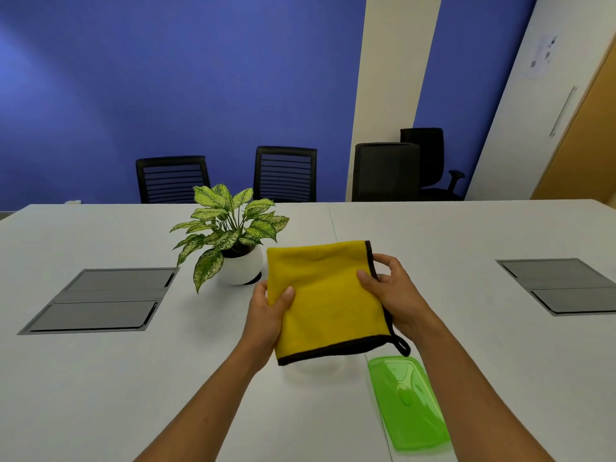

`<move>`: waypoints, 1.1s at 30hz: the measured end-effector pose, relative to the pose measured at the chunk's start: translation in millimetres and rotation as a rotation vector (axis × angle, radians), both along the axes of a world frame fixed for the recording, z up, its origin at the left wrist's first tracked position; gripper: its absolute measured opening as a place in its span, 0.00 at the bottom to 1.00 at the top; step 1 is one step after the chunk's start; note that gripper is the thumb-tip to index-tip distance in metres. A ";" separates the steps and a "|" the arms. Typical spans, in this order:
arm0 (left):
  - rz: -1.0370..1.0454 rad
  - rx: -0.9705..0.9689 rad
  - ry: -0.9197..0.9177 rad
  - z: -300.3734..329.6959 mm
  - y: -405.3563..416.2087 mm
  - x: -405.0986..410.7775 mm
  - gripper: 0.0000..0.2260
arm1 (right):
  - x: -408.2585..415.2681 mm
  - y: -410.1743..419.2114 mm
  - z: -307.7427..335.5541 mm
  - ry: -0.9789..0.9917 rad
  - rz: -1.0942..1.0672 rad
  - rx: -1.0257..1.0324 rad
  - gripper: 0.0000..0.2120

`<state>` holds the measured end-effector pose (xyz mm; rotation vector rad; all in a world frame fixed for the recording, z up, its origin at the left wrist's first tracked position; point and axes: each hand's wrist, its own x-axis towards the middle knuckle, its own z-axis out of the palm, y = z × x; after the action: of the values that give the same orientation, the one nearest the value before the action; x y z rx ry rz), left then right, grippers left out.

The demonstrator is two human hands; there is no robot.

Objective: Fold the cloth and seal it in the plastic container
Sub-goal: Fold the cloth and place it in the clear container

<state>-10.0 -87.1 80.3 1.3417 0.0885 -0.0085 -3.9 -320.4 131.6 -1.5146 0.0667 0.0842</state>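
Note:
A yellow cloth [325, 301] with a black hem and a small hanging loop is held up over the white table [100, 378], folded into a rough square. My left hand [268, 315] pinches its left edge, thumb on top. My right hand [391, 291] grips its right edge near the black hem. A green translucent plastic lid [408, 401] lies flat on the table below and right of the cloth, beside my right forearm. Under the cloth's lower edge a faint clear shape shows, possibly the container; I cannot tell for sure.
A potted plant in a white round pot [241, 266] stands just left of the cloth. Grey cable hatches sit in the table at the left [100, 300] and right [560, 285]. Black chairs [285, 173] line the far side.

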 end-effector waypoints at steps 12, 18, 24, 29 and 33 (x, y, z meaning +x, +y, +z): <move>-0.294 0.134 -0.083 13.8 27.7 3.2 0.28 | -3.6 -15.8 -18.6 -0.123 0.160 0.073 0.19; -0.353 0.441 -0.080 15.7 34.5 3.2 0.44 | -8.6 -22.3 -18.1 -0.085 0.287 -0.090 0.32; -0.345 0.822 -0.112 14.6 31.1 10.2 0.42 | -8.3 -13.7 -22.5 -0.165 0.132 -0.568 0.31; -0.177 0.946 -0.207 3.6 24.6 14.4 0.31 | -6.7 -4.3 -34.9 -0.372 0.011 -0.763 0.18; -0.069 0.938 -0.273 -2.4 25.5 14.2 0.21 | -2.5 -6.9 -42.3 -0.353 0.021 -0.776 0.16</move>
<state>4.2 -61.6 77.9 2.2668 -0.2138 0.1770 -6.4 -327.3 89.3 -2.2820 -0.2253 -0.2182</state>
